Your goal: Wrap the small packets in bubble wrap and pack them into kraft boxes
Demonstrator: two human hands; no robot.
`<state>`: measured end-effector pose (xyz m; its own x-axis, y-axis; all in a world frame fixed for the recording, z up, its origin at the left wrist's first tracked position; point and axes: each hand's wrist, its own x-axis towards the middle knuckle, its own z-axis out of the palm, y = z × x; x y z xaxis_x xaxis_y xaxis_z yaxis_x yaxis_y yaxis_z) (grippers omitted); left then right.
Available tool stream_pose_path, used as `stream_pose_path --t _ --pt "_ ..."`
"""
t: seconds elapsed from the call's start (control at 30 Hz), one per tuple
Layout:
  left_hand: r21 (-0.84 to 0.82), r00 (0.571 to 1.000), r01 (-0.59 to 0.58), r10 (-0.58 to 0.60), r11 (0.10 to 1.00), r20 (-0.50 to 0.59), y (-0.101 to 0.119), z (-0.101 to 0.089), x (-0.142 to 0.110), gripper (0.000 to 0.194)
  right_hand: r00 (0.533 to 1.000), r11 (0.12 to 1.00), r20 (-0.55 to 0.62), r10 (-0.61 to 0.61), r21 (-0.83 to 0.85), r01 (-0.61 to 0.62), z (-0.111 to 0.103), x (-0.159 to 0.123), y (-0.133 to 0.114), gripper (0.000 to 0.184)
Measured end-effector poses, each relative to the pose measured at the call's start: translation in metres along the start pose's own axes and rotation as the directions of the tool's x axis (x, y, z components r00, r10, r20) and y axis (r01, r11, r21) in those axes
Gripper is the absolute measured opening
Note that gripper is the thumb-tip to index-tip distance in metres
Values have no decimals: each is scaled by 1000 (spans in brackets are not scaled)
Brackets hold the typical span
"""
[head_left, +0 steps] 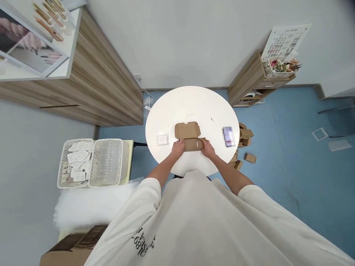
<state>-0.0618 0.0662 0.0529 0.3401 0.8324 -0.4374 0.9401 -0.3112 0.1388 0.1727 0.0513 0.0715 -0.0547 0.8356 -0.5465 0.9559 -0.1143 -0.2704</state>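
A brown cardboard box [191, 145], partly folded, lies near the front of the round white table [191, 103]. Its flap stretches out flat on the side away from me. My left hand [178, 147] grips the box's left end, fingers closed over the edge. At the opposite end, my right hand [208, 148] holds the right side with thumb and fingers bent round it. To the left of the box sits a small clear-wrapped white packet [162, 139]. A blurred purple item [228, 136] lies near the table's right edge.
Several small cardboard boxes [245, 135] lie on the blue floor right of the table. White baskets [107, 162] with paper slips and clear packaging stand at left, beside white wrapping sheets [91, 207]. Wooden cabinets [111, 74] rise behind on the left.
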Motion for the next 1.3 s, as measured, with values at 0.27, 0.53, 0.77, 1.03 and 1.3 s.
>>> stream_pose_path --t 0.27,0.53,0.77,1.03,1.3 --pt "-23 1000 -4 4 1000 -15 0 1 0 86 998 998 -35 -58 1 58 2 1 -22 59" --pt "3 999 -8 8 1000 -38 0 1 0 84 977 978 -150 -149 124 168 12 0 -33 75" --pt "5 999 -8 8 1000 -38 2 1 0 83 992 984 -47 -116 128 121 14 0 -24 54" --pt "-25 1000 10 -10 1000 -18 2 1 -1 89 994 985 37 -100 -138 104 17 13 -30 31" --pt "-64 1000 17 -17 998 -9 4 -1 -1 91 993 958 83 -79 -270 98 21 20 -40 26"
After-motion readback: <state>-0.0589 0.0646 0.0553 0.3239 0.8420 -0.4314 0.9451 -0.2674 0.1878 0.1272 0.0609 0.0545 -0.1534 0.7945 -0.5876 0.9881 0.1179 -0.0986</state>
